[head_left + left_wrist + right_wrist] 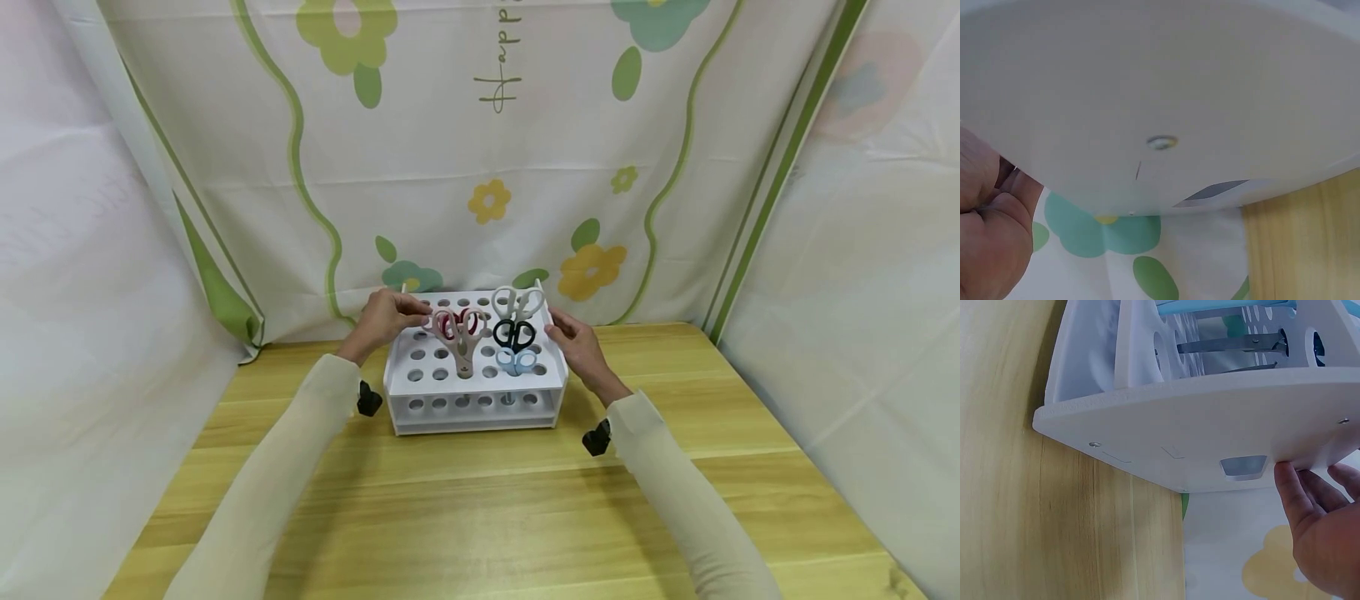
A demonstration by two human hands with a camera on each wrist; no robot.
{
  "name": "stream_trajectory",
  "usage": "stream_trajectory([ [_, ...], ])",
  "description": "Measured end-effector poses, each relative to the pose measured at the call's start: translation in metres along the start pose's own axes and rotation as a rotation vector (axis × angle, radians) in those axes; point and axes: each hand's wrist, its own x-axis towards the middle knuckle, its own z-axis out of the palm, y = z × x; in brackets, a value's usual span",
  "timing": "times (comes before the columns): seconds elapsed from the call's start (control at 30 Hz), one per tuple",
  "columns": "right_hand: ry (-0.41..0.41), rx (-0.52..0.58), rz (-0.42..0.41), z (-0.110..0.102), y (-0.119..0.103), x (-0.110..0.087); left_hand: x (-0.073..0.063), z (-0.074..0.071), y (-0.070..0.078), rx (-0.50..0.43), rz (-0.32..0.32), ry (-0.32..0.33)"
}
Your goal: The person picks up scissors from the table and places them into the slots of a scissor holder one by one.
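Observation:
A white rack (480, 423) with rows of round holes stands near the back of the table, holding several scissors upright, loops up. My left hand (384, 321) reaches over its left side, thumb and fingertips pinching at the left loop of the pale pink scissors (465, 364). Just behind are red-handled scissors (472, 320). My right hand (581, 346) rests its fingertips against the rack's right side panel (1166, 440), beside a small cutout. White scissors (529, 302), black scissors (525, 335) and light blue scissors (515, 362) stand on the rack's right half.
The wooden table (480, 508) stretches in front of the rack. A flower-printed curtain (420, 150) hangs right behind the rack, and white cloth closes off both sides.

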Motion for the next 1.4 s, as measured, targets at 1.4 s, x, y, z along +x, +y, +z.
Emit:
stream_trajectory([
  [1.4,-0.004,0.001,-0.009,-0.0004,0.0029,0.0006,0.0013,0.008,-0.001,0.029,0.043,-0.009],
])
